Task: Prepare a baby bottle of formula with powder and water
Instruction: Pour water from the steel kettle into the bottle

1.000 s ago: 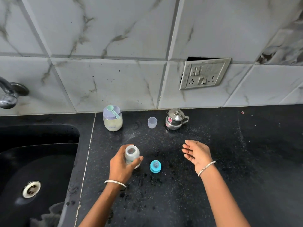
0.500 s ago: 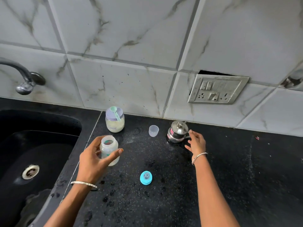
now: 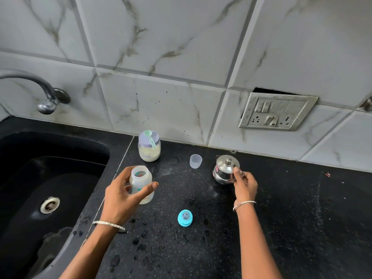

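Observation:
My left hand [image 3: 122, 195] grips a clear baby bottle [image 3: 141, 183], open at the top and upright, near the sink's edge. My right hand [image 3: 244, 183] is closed on the handle of a small steel kettle [image 3: 224, 170] that stands on the black counter [image 3: 281, 218]. A powder jar [image 3: 149, 151] with a lilac lid stands by the wall, a green scoop [image 3: 151, 137] lying across the lid. The blue teat cap [image 3: 185, 218] lies on the counter between my arms. A small clear cup [image 3: 195, 161] stands left of the kettle.
A black sink [image 3: 40, 188] with a drain [image 3: 50, 204] fills the left side, a steel tap [image 3: 43, 97] over it. A switch and socket plate [image 3: 276, 112] sits on the tiled wall at the right. Water drops lie on the counter in front.
My right hand has reached from the middle of the counter to the kettle and closed on its handle. My left hand has carried the bottle leftward, away from the teat cap.

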Demonstrator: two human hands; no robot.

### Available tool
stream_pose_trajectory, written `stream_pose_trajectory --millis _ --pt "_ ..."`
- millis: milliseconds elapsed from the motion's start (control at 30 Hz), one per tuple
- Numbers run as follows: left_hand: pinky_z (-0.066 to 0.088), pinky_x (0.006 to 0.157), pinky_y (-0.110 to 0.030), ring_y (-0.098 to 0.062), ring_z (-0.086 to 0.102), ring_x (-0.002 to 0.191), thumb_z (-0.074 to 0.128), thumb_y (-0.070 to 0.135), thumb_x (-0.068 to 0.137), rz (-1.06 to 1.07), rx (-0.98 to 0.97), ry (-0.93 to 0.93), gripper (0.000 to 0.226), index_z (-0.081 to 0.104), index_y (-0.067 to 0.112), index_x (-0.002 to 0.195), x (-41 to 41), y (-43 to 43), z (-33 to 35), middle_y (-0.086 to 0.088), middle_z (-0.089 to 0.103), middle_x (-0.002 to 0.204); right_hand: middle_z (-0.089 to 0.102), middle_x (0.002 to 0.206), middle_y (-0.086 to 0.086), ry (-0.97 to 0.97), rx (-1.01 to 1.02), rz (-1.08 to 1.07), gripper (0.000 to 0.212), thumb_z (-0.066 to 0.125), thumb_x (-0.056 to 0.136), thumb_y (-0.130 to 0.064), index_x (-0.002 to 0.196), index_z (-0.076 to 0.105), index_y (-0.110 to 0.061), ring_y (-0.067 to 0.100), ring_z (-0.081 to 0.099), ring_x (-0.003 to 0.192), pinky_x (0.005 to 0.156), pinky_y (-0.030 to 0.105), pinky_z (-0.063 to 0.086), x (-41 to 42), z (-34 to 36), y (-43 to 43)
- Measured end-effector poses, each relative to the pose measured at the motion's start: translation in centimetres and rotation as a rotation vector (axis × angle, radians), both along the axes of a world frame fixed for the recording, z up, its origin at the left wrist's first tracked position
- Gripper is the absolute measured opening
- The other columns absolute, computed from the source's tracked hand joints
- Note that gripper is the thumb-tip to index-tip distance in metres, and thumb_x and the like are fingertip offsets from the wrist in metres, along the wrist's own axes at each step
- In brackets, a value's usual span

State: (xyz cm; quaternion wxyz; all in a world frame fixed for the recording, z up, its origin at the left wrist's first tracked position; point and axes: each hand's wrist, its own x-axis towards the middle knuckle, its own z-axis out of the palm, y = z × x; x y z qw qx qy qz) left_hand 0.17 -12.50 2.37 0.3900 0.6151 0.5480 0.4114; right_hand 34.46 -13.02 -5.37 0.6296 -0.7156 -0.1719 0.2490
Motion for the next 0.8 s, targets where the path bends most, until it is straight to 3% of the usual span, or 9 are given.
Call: stream_pose_trajectory --millis 100,233,400,500,633,800 --pt "0.047 0.074 -0.014 0.016 0.061 0.093 0.082 0.054 0.062 -0.009 0.011 -0.005 0.051 0.063 0.037 0.106 -0.1 -0.1 0.1 0.021 0.070 0.101 0.065 0.079 0.007 0.015 0.065 0.014 0.027 0.076 0.092 -0.028 0.074 0.061 -0.016 0.021 0.059 0.081 0.083 0.050 0.054 -1.0 1.7 -1.4" --pt "0.049 0.074 -0.017 0.014 0.062 0.091 0.082 0.054 0.063 -0.036 0.023 -0.003 0.047 0.062 0.039 0.103 0.4 -0.1 0.3 0.021 0.070 0.099 0.068 0.078 0.001 0.107 0.147 0.100 0.028 0.073 0.093 -0.031 0.077 0.059 -0.012 0.010 0.065 0.083 0.091 0.044 0.055 -3.0 5.1 -3.8" --pt "0.056 0.082 -0.030 -0.004 0.067 0.092 0.081 0.054 0.068 -0.128 0.038 -0.005 0.050 0.063 0.029 0.108 0.5 0.0 0.2 0.013 0.072 0.101 0.053 0.082 0.009 0.067 0.179 0.209 0.031 0.071 0.093 -0.035 0.081 0.056 -0.011 0.018 0.052 0.086 0.103 0.059 0.048 -6.0 9.5 -6.1" --pt "0.053 0.078 -0.023 -0.003 0.065 0.091 0.080 0.053 0.070 -0.184 0.058 -0.003 0.047 0.061 0.031 0.107 0.5 0.0 0.5 0.013 0.070 0.101 0.046 0.080 0.010 0.002 0.216 0.283 0.039 0.075 0.084 -0.047 0.073 0.053 -0.016 0.022 0.043 0.084 0.084 0.047 0.045 -7.7 12.0 -6.9" --pt "0.044 0.071 -0.008 -0.002 0.062 0.090 0.080 0.049 0.072 -0.266 0.076 0.003 0.042 0.057 0.034 0.104 0.3 -0.2 0.8 0.014 0.068 0.099 0.057 0.077 0.005 -0.084 0.226 0.335 0.036 0.077 0.082 -0.054 0.069 0.060 -0.025 0.020 0.050 0.080 0.079 0.041 0.043 -9.6 13.9 -7.5" --pt "0.046 0.073 -0.011 -0.006 0.060 0.089 0.078 0.038 0.073 -0.347 0.092 -0.037 0.039 0.057 0.031 0.104 -0.2 -0.9 0.9 0.009 0.065 0.099 0.064 0.069 -0.006 -0.162 0.257 0.341 0.029 0.074 0.092 -0.039 0.071 0.062 -0.023 0.007 0.057 0.071 0.073 0.030 0.046 -12.0 14.6 -7.4"
